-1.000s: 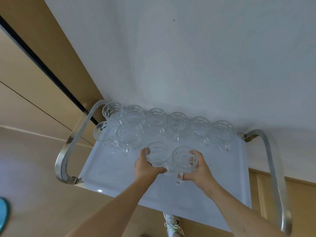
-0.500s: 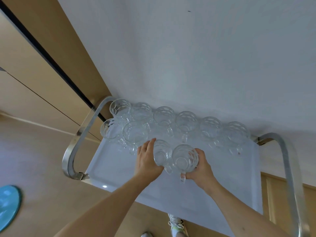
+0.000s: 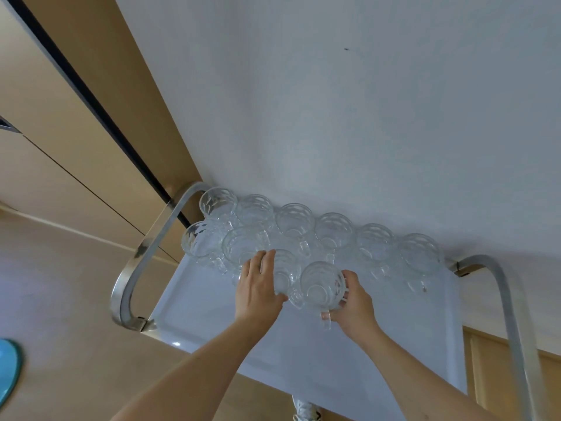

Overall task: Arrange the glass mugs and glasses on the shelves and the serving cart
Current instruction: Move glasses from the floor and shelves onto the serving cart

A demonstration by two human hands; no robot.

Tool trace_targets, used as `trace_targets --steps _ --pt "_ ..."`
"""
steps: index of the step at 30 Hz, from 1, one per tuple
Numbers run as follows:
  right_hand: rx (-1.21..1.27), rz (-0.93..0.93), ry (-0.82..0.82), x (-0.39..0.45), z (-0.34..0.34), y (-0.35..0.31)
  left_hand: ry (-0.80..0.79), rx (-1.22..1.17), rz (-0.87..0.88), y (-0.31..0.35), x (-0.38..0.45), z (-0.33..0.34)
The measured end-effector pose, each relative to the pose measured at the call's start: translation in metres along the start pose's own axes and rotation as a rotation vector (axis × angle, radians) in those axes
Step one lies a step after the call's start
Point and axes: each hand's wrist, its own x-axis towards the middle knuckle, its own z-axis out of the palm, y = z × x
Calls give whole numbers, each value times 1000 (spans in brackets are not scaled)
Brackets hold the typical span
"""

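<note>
— Left hand (image 3: pixel 258 288)?
— Laid flat along the near-left side of a glass mug (image 3: pixel 283 273), fingers straight, thumb tucked beneath.
— Right hand (image 3: pixel 353 302)?
— Curled round a second mug (image 3: pixel 322 285), just right of the first, handle poking down past the thumb.
— Location?
— Both on the white cart tray (image 3: pixel 318 360), directly in front of a back row of mugs (image 3: pixel 334 230) lined against the wall (image 3: pixel 334 101).

White wall (image 3: pixel 364 117) fills the upper right. Tan wood panels (image 3: pixel 60 153) on the left, split by a dark strip (image 3: pixel 91 98). Beige floor (image 3: pixel 54 299) below, a blue round object (image 3: pixel 7 369) cut off at the left edge. White shoe (image 3: pixel 305 410) at the bottom.
</note>
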Motion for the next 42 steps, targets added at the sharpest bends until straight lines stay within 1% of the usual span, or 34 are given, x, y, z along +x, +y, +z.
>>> trace_targets --steps 3,6,8,9,11,13,15,16,18,19,21,23,28,31,35,39,42 --pt "-38 1 -23 -3 -4 -5 -31 36 14 0 -3 -6" --pt "-124 -4 -23 -3 -5 -11 -50 19 25 -11 -4 -17" --pt "-162 -5 41 -5 -4 -18 -22 21 -15 -25 -4 -27" --pt "-159 -17 90 -6 -4 -22 -2 59 -28 -33 -2 -32" --pt "-168 -96 149 -8 -1 -34 42 173 0 -50 5 -40" --pt "-246 -229 140 -9 6 -49 62 242 75 -63 13 -44" --pt "-401 -387 116 -5 18 -66 72 291 136 -69 22 -48" --pt "-532 -437 76 -1 26 -74 72 317 160 -70 26 -50" --pt "-847 -445 -48 8 43 -89 69 340 206 -68 32 -55" --pt "-963 -432 -99 13 52 -95 74 336 227 -66 33 -57" --pt "-1077 -416 -158 20 67 -102 81 335 261 -64 33 -59" --pt "-1087 -399 -150 24 76 -104 88 333 272 -62 32 -59" --pt "-1020 -333 -61 31 79 -107 84 330 196 -53 31 -58" --pt "-969 -318 -1 34 82 -107 103 318 171 -48 32 -59" --pt "-902 -271 57 40 83 -107 84 339 158 -46 32 -55" --pt "-838 -303 67 44 83 -104 76 310 164 -44 34 -56" --pt "-830 -333 31 42 77 -100 66 261 156 -39 32 -52"
